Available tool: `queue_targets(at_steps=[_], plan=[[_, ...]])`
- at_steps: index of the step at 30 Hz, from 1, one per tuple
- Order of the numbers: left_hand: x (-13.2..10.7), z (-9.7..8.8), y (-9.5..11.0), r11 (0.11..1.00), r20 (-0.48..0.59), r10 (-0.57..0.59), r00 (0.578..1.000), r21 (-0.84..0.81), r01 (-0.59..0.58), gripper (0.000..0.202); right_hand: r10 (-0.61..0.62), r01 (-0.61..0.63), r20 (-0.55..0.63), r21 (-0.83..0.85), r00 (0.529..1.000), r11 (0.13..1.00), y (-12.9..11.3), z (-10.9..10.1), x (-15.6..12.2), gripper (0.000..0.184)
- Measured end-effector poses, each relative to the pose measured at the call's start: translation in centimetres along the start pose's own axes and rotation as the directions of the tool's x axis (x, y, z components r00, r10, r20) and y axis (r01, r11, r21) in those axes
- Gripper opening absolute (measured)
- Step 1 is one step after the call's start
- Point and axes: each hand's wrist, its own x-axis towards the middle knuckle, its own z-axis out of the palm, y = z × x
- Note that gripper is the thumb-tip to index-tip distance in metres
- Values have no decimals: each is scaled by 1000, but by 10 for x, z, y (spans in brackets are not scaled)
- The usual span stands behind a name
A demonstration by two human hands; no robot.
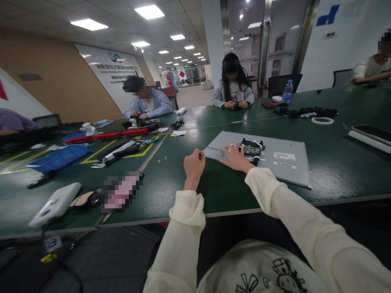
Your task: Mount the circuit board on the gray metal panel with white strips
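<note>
A flat grey metal panel (pixel 287 145) with white label stickers lies on the green table in front of me. On it sits a small circuit board in a black frame (pixel 253 148), with white strips at its edges. My right hand (pixel 237 158) rests on the panel with fingers spread, the fingertips just left of the board. By the panel's left corner, my left hand (pixel 194 166) is closed, thumb against the curled fingers. Whatever may be in that pinch is too small or hidden to make out.
On the left of the table (pixel 171 183) are a pink item (pixel 124 191), a white device (pixel 55 205), a blue tray (pixel 59 158) and a red bar (pixel 106 136). Across sit co-workers. A water bottle (pixel 287 92), a white ring (pixel 322 121) and a phone (pixel 372 133) lie to the right.
</note>
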Motion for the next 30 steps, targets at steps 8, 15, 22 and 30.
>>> queue_targets(at_steps=[8, 15, 22, 30], plan=[[-5, 3, 4, 1000, 46, 17, 999, -21, -16, 29, 357, -366, -98, -104, 929, 925, 78, 7, 37, 58], [-7, 5, 1, 1000, 79, 8, 997, 0, -8, 29, 506, -541, -223, -136, 833, 830, 128, 14, 43, 53], [-9, 4, 6, 998, 107, -11, 994, 57, 5, 29, 575, -623, -281, -121, 768, 773, 180, 5, 25, 54], [-11, 5, 5, 1000, 85, 22, 996, 17, -23, 28, 631, -689, -304, -141, 713, 711, 235, -12, -3, 53]])
